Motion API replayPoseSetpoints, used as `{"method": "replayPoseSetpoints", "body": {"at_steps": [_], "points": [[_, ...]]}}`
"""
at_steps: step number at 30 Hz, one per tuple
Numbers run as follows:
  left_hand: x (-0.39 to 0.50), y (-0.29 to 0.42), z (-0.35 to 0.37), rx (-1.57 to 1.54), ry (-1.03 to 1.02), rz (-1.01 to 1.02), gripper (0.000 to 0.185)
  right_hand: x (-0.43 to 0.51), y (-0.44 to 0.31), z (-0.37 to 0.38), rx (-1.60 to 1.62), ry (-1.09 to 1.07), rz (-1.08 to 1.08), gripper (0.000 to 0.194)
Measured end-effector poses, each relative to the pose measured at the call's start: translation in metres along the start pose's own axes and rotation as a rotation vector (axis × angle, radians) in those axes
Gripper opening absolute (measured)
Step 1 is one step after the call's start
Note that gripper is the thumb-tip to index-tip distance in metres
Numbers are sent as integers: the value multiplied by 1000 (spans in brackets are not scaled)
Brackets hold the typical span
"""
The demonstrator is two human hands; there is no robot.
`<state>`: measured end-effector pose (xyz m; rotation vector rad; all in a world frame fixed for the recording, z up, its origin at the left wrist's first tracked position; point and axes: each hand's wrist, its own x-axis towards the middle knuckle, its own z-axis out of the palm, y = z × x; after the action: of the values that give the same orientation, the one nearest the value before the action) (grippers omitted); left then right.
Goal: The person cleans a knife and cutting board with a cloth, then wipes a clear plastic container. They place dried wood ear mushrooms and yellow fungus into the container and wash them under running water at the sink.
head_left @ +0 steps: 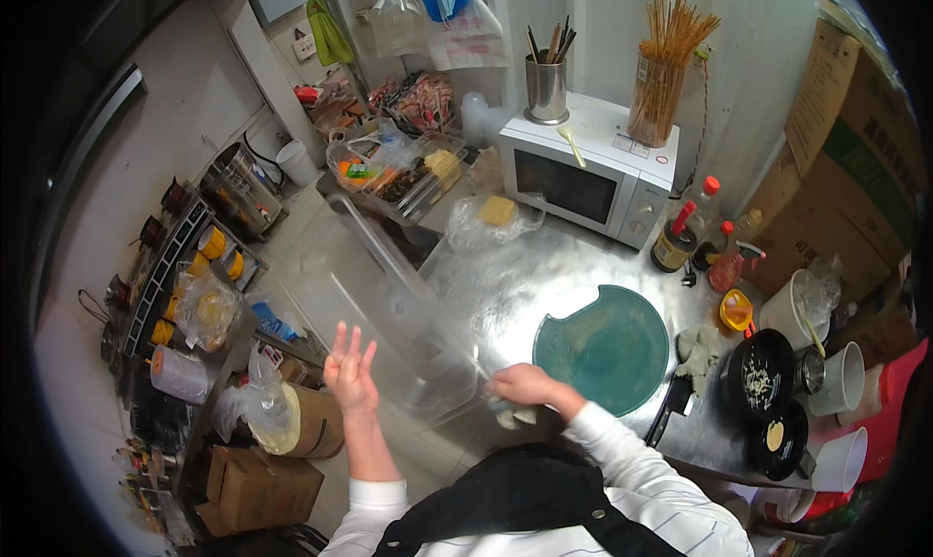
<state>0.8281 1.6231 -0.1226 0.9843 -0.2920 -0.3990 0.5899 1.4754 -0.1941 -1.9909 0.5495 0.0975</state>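
Observation:
A large clear plastic bin [408, 324] stands tilted in front of me, left of the steel worktable [474, 294]. My right hand [526, 386] is closed at the bin's near right corner, with a crumpled pale cloth [512, 415] bunched beneath its fingers. Raised at the bin's left side, my left hand [351, 375] has several fingers spread upward and nothing visible in them. Whether it touches the bin wall I cannot tell. A green cutting board [609, 349] with a notched edge lies on the worktable beyond my right hand.
A knife [667, 411] and a rag [697, 349] lie right of the board, near two black pans [758, 375]. Bottles [674, 243] stand beside a white microwave [590, 167]. Cardboard boxes [262, 488] sit low on the left. Food containers [408, 178] stand at the back.

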Motion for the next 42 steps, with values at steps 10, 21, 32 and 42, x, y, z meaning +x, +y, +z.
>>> {"method": "replayPoseSetpoints", "body": {"at_steps": [10,21,32,42], "points": [[9,-119,-17,592,-112,-453,23,-77,118,-102,1105,748,109,13],[107,-223,42,721,-468,-481,22,-28,166,-144,1291,917,178,27],[180,-259,23,604,-656,-678,33,106,176,-192,1041,1125,138,33],[195,-219,43,914,-561,-244,6,118,198,-185,840,1114,514,22]]}}
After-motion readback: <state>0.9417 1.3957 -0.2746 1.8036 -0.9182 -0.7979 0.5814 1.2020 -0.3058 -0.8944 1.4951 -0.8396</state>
